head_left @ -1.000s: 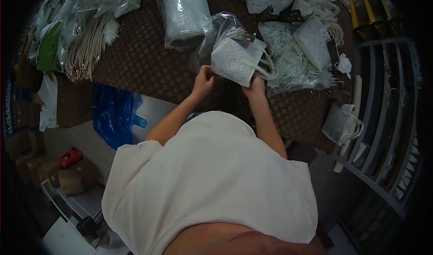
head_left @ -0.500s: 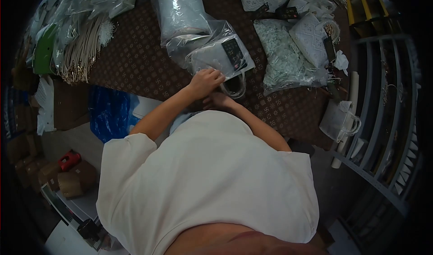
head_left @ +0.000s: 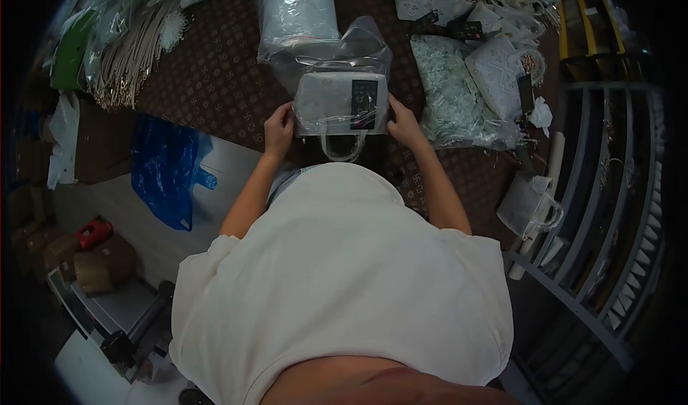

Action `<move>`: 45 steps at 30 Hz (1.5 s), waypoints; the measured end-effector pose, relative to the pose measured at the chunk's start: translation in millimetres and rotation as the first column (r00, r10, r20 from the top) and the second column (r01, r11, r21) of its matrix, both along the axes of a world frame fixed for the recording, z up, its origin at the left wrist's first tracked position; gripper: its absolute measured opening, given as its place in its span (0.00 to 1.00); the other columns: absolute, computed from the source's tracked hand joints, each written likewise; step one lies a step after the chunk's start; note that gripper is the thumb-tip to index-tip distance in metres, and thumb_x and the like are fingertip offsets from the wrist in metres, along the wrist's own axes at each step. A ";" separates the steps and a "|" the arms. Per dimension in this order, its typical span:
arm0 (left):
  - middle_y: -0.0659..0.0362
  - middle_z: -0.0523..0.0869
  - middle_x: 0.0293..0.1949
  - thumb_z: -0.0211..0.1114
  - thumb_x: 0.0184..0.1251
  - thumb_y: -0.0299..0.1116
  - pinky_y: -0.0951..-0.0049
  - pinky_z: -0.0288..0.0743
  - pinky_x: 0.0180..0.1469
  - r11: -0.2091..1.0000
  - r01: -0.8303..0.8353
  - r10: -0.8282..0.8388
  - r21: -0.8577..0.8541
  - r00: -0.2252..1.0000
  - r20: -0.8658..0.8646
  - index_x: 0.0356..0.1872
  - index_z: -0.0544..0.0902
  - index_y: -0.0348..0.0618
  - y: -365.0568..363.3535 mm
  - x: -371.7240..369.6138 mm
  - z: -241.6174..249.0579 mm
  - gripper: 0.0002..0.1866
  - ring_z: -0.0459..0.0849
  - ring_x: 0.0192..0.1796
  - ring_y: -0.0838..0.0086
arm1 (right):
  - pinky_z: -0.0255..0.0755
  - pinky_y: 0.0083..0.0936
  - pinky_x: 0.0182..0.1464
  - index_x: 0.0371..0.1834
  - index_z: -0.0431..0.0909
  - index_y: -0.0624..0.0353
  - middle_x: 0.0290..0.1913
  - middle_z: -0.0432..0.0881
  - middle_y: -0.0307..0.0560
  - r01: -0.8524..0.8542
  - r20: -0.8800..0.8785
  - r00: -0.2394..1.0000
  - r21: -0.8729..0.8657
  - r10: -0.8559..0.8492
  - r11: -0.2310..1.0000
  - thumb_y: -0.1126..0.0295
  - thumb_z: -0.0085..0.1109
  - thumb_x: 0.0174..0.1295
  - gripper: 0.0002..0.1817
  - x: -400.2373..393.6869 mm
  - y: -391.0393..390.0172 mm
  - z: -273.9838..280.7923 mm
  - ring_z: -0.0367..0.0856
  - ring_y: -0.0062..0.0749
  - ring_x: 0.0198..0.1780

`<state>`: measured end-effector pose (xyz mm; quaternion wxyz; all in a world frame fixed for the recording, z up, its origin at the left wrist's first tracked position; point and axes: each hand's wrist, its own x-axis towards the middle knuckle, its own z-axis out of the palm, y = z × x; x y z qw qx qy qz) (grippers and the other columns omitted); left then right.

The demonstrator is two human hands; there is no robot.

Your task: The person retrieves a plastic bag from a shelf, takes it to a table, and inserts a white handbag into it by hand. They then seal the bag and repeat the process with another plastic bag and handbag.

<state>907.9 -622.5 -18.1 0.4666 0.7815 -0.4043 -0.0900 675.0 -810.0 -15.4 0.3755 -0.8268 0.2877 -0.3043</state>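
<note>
A white handbag [head_left: 326, 100] with a black tag [head_left: 364, 104] lies in clear plastic at the table's near edge, its looped handle [head_left: 342, 147] toward my body. My left hand [head_left: 279, 129] pinches the left side of the bag and its plastic. On the opposite side, my right hand [head_left: 403, 123] grips the edge, fingers closed. Beyond the bag, loose clear plastic [head_left: 358, 46] reaches up to a stack of plastic sleeves [head_left: 299, 7].
Cords with metal ends [head_left: 132, 57] and plastic packets lie at the left. A bag of pale packets [head_left: 459, 97] and more white handbags [head_left: 430, 0] are at the right. One wrapped handbag [head_left: 527, 206] hangs beside the metal rack [head_left: 573, 261].
Both hands have moved apart, from close together at the bag's near edge to its two sides. The handbag now lies straight, no longer slanted, with its handle toward me.
</note>
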 end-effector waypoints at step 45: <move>0.60 0.81 0.20 0.54 0.58 0.24 0.87 0.68 0.22 0.900 0.299 -0.118 0.319 0.868 -0.482 0.39 0.82 0.38 8.0 21.2 207.1 0.11 0.74 0.19 0.84 | 0.72 0.36 0.32 0.23 0.74 0.68 0.26 0.78 0.56 -0.119 -0.666 0.745 -0.088 0.031 0.989 0.78 0.56 0.45 0.04 -40.1 21.1 202.4 0.78 0.51 0.28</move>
